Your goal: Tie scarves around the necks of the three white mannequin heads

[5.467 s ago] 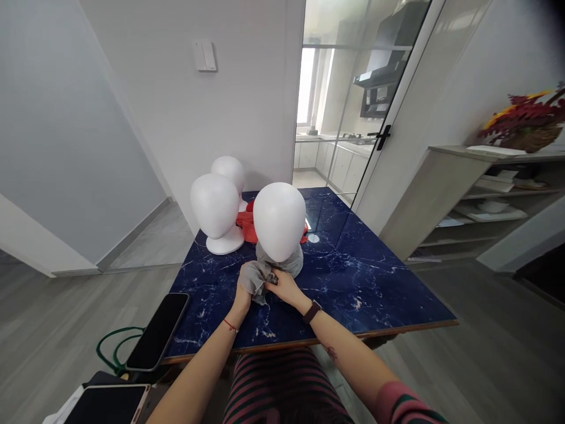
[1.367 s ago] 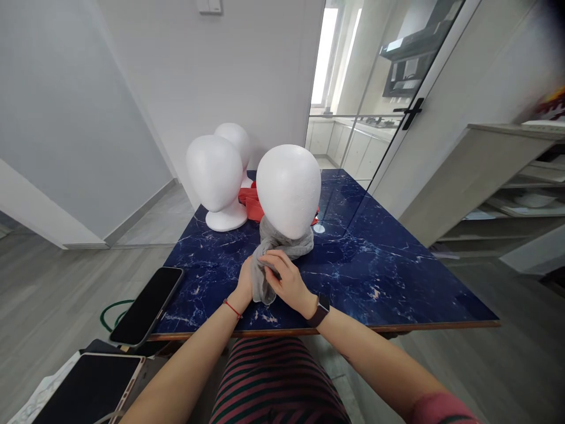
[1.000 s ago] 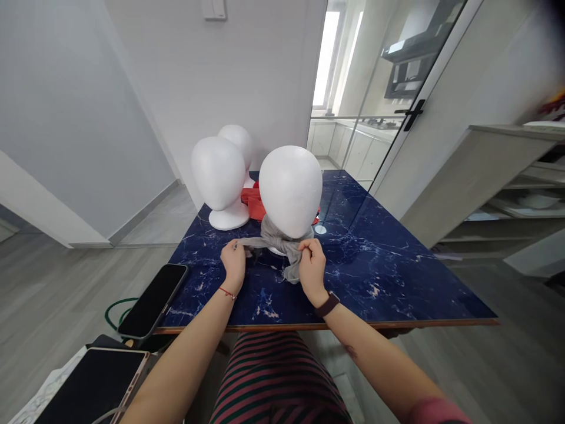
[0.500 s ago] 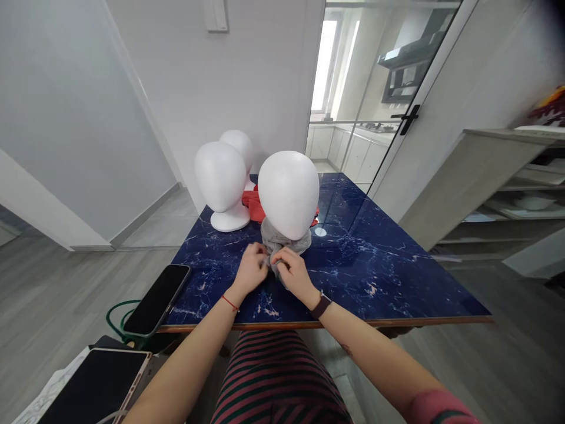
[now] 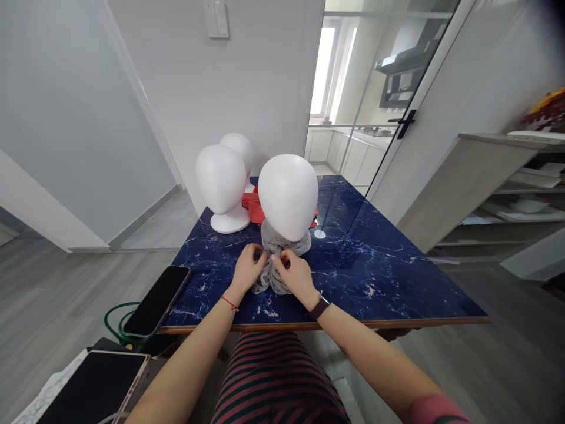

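A white mannequin head (image 5: 289, 194) stands upright near the middle of the table. Round its neck is a grey scarf (image 5: 279, 284), crossed at the front, with its ends hanging down onto the tabletop. My left hand (image 5: 249, 265) pinches the scarf at the left of the crossing. On the other side, my right hand (image 5: 293, 271) has thumb and fingers closed on the cloth just below the head. Both hands are close together in front of the neck.
Two more white mannequin heads (image 5: 221, 179) stand at the back left. Red cloth (image 5: 253, 209) lies behind the front head. A phone (image 5: 156, 300) rests at the left edge of the dark blue marbled table (image 5: 375, 282); a tablet (image 5: 95, 388) lies lower left.
The scarf's ends now show spread below the crossing, where they were mostly covered before. My hands have moved slightly apart, still at the scarf.
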### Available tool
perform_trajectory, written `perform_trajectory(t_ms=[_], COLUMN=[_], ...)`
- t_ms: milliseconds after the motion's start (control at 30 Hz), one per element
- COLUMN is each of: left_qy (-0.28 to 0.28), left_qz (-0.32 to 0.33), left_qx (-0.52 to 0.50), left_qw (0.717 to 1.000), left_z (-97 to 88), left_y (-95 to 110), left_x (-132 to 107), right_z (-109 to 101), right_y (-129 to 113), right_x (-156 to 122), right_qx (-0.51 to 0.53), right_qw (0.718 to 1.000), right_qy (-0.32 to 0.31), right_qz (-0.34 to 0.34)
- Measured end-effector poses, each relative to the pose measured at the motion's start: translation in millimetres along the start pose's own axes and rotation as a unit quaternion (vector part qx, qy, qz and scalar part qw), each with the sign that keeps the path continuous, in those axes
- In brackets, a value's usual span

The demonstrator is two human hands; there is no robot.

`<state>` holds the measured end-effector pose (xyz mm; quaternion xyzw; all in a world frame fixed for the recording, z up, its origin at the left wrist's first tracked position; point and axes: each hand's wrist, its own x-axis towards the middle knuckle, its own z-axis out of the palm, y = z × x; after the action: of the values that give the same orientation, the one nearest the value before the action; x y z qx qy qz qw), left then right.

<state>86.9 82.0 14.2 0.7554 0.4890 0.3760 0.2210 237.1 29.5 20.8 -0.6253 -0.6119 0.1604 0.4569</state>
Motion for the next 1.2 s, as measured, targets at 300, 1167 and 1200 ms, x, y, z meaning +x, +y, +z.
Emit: perform_trajectory(t_ms=[300,1167,1200], left_qy=[-0.039,0.081,0.077], left_qz=[0.011,-0.045,-0.045], left_qx=[-0.021,-0.028,-0.033], left_qw=[0.999,0.995,0.996], left_z=[1.6,-14.9,-8.9], left_y=[1.6,-1.9,-9.6], left_x=[-2.5,49.7,53.5], right_z=[-15.6,-39.9,-40.0], right_y=[-15.9,94.8,99.5], right_x=[-46.7,103.8,100.5], right_qx=[0.196,0.143,0.137], right_qw=[0.967,0.974,0.976], right_qy=[-0.144,0.145,0.14], right_qz=[0.08,0.101,0.097])
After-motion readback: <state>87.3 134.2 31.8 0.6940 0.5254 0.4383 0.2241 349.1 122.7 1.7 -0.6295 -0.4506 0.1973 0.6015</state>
